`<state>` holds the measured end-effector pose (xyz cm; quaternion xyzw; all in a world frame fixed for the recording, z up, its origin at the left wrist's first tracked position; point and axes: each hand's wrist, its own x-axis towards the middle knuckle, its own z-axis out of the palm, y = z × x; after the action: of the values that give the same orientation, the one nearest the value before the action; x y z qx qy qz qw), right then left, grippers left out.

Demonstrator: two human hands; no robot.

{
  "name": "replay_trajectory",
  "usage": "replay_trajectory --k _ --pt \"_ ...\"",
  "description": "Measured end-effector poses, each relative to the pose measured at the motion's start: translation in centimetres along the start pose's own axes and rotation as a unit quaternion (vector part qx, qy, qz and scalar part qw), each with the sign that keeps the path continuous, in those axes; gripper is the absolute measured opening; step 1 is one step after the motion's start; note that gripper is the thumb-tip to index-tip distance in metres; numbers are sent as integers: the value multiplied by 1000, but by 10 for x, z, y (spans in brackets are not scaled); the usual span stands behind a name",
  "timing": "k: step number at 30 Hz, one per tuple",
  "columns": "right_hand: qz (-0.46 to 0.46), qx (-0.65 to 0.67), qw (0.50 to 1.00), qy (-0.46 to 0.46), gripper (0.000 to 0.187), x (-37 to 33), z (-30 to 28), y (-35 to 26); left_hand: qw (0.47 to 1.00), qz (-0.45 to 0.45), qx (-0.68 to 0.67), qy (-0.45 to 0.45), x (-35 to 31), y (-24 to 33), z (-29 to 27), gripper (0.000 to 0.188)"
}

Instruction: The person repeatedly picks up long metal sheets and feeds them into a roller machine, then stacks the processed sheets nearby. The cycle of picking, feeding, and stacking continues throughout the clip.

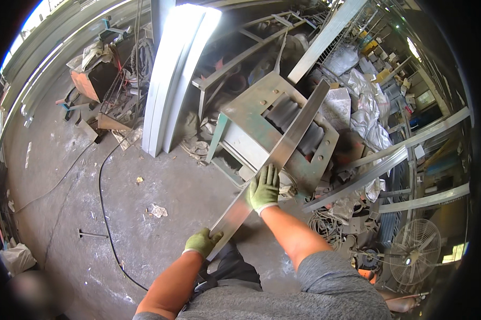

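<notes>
A long flat metal bar (pixel 291 140) slants across the middle, from near my body up to the far right. My left hand (pixel 202 242), in a green work glove, grips its near end with the fingers closed round the edge. Farther along, my right hand (pixel 264 189), gloved alike, lies on the bar's face with the fingers stretched out. The bar's far part lies over a worn green-grey machine (pixel 251 101). Dark rollers (pixel 283 113) show through an opening in its top plate, partly hidden by the bar.
Bright metal profiles (pixel 171 85) stand at the machine's left. A black cable (pixel 103 197) and a T-shaped metal piece (pixel 93 234) lie on the floor. Metal beams (pixel 368 173) cross the right side, above a round fan (pixel 414 250). White sacks (pixel 368 106) pile up behind.
</notes>
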<state>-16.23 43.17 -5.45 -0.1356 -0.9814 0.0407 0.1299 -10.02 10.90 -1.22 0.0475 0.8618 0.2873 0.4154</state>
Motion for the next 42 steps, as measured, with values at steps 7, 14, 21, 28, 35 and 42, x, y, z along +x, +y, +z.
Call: replay_trajectory --k 7,14,21,28,35,42 --pt "-23 46 998 23 83 -117 -1 -104 998 -54 32 4 -76 -129 12 72" --pt "-155 130 964 -170 81 -237 -56 -165 995 -94 34 6 -175 -284 11 75" --pt "-205 242 933 -168 65 -201 -65 -129 995 -86 38 30 -159 -284 9 75" --pt "275 340 894 96 75 -114 -61 -57 999 -11 11 31 -29 -92 13 76" --pt "357 504 771 -157 70 -64 -86 8 961 44 -261 -83 89 104 41 65" --pt "407 280 860 -126 63 24 -91 74 939 333 -78 20 88 216 38 106"
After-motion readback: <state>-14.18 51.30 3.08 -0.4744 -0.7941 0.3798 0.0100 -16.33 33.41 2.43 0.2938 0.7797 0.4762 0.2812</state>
